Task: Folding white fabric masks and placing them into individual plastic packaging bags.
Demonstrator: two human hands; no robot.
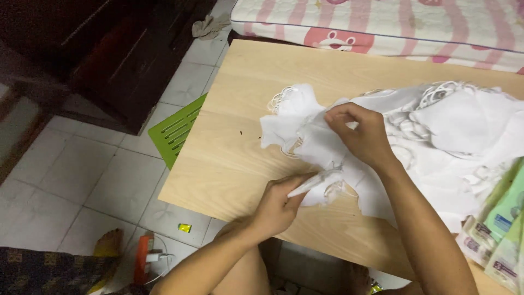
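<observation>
A low table of pale wood fills most of the head view, standing on a floor of light square tiles, with a dark wooden cabinet at the upper left and a pink-and-white striped mattress along the table's far edge. A green slotted plastic panel lies on the tiles, partly under the table's left edge. Across the right half of the table spreads a heap of white fabric pieces with looped white cords, and at the lower right corner lie several pale green packets. At the near end of the heap is one white fabric piece, lying flat on the wood with its long axis running from the upper left down toward the lower right. The right hand rests on top of this piece, fingers curled and pinching a fold of the cloth between thumb and fingertips. The left hand is at the table's near edge, closed around a thin, clear tube-like tool whose long axis slants up and to the right, its tip touching the lower edge of the fabric piece just below the right hand. On the floor at the bottom left are a small yellow scrap and an orange object with a white cable
</observation>
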